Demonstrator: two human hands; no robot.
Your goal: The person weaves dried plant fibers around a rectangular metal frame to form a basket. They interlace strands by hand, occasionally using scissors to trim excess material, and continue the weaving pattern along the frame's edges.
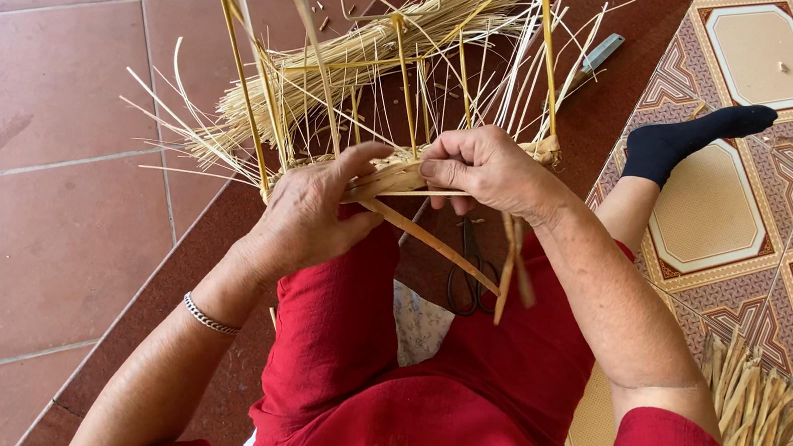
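Both hands up at the near rim of a yellow wire basket frame (394, 62) propped over the lap. Left hand (310, 213) curled round the woven rim band (391, 175), thumb on top. Right hand (481, 170) pinched shut on a flat cane strip (429, 239) trailing down. Scissors (469, 280) on the floor step (615, 35) below, loose reed bundle (366, 55) behind the frame.

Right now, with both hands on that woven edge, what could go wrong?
1. The left hand and right hand pinch the woven strip on a light wire frame; a hard pull may tip or bend it.
2. Loose straw ends stick out near the fingers and could poke or snap.
3. Scissors lie under the wrists, blades near the lap; they could snag the dangling strip.
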